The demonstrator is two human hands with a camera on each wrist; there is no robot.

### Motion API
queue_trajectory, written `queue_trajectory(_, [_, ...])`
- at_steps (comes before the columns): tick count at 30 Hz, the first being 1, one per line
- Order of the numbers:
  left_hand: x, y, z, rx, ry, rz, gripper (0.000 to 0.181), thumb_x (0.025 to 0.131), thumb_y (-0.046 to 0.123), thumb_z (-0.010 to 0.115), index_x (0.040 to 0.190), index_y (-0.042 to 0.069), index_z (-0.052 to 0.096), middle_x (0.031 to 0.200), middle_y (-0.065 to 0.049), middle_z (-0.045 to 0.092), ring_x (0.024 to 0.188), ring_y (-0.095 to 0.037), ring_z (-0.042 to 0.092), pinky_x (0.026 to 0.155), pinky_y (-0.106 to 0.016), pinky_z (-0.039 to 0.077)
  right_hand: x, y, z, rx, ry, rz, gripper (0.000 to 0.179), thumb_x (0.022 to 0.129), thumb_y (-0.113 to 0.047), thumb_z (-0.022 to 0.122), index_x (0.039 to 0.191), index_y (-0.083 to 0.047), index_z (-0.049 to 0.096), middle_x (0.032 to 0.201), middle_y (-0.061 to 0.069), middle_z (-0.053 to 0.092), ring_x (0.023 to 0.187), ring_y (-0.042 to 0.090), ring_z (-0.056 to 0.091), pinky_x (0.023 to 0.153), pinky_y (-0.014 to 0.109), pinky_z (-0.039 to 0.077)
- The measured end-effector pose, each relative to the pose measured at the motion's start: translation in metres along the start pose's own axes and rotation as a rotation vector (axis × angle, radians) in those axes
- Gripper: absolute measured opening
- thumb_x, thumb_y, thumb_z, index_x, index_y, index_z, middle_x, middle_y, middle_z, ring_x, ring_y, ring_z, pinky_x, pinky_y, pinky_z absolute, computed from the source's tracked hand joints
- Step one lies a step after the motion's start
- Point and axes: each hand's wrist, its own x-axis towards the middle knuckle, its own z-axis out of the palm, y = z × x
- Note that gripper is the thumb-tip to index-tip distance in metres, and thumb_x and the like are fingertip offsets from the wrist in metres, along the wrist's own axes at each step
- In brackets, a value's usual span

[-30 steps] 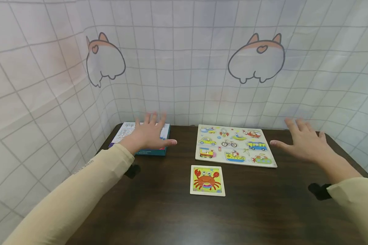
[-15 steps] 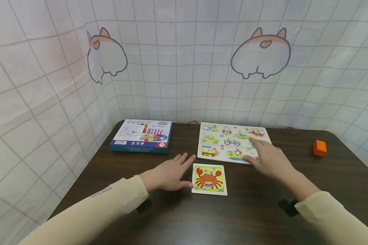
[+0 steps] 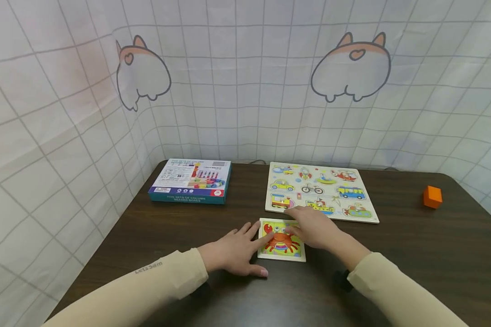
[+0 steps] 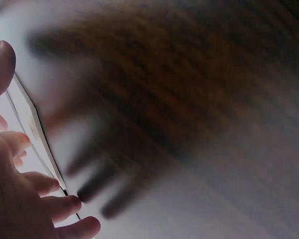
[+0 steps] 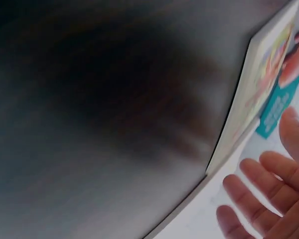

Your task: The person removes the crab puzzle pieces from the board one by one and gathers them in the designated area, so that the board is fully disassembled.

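A small square crab puzzle [image 3: 281,247] lies flat on the dark wooden table, below both hands in the head view. My left hand [image 3: 238,252] is at its left side, fingers spread, with the index finger reaching over the crab picture. My right hand [image 3: 318,229] hovers at the puzzle's upper right corner, thumb over the picture; contact is hard to tell. In the right wrist view the crab puzzle [image 5: 261,74] stands beside the loosely bent fingers [image 5: 259,204]. The left wrist view shows only the puzzle's pale edge [image 4: 35,124] behind the left fingers [image 4: 65,206].
Behind the crab puzzle lies a larger vehicle peg puzzle board [image 3: 296,181]. A teal and white boxed set [image 3: 190,181] sits at the back left. An orange block [image 3: 432,197] stands at the right. A white grid curtain [image 3: 245,91] encloses the table's back and sides.
Both hands have come down and inward from wide apart over the table to the crab puzzle. The orange block, unseen in the first frame, is now visible. The puzzles stay put.
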Motion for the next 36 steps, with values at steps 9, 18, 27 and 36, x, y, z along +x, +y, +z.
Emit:
queue_trajectory(9, [0.013, -0.006, 0.012, 0.017, -0.002, 0.011, 0.087, 0.089, 0.069, 0.062, 0.162, 0.045, 0.021, 0.174, -0.005, 0.013, 0.158, -0.04, 0.016, 0.121, -0.062, 0.027, 0.02, -0.016, 0.012, 0.05, -0.059, -0.101, 0.029, 0.093, -0.015, 0.076, 0.12, -0.006, 0.074, 0.113, 0.01, 0.068, 0.103, 0.023, 0.061, 0.099, 0.043, 0.054])
queue_trajectory(18, [0.031, -0.024, 0.027, -0.008, 0.0, 0.036, 0.09, 0.084, 0.075, 0.062, 0.159, 0.052, 0.018, 0.174, -0.004, 0.009, 0.158, -0.043, 0.014, 0.119, -0.067, 0.028, 0.034, -0.027, 0.015, 0.138, -0.083, -0.039, 0.026, 0.091, -0.014, 0.078, 0.116, -0.006, 0.075, 0.12, 0.012, 0.071, 0.133, 0.035, 0.055, 0.111, 0.048, 0.047])
queue_trajectory(27, [0.003, 0.002, 0.001, 0.016, -0.015, -0.018, 0.085, 0.089, 0.065, 0.065, 0.161, 0.043, 0.025, 0.173, -0.005, 0.014, 0.158, -0.038, 0.019, 0.121, -0.061, 0.03, 0.041, -0.035, 0.013, 0.166, -0.111, 0.044, 0.026, 0.089, -0.013, 0.08, 0.112, -0.003, 0.074, 0.114, 0.012, 0.073, 0.111, 0.027, 0.064, 0.102, 0.043, 0.054])
queue_trajectory(36, [0.005, 0.001, 0.003, 0.039, -0.009, -0.014, 0.086, 0.088, 0.066, 0.065, 0.161, 0.044, 0.025, 0.173, -0.005, 0.014, 0.158, -0.039, 0.02, 0.12, -0.06, 0.031, 0.044, -0.036, 0.013, 0.176, -0.146, 0.053, 0.021, 0.089, -0.011, 0.079, 0.108, -0.004, 0.074, 0.107, 0.01, 0.07, 0.104, 0.025, 0.062, 0.097, 0.041, 0.056])
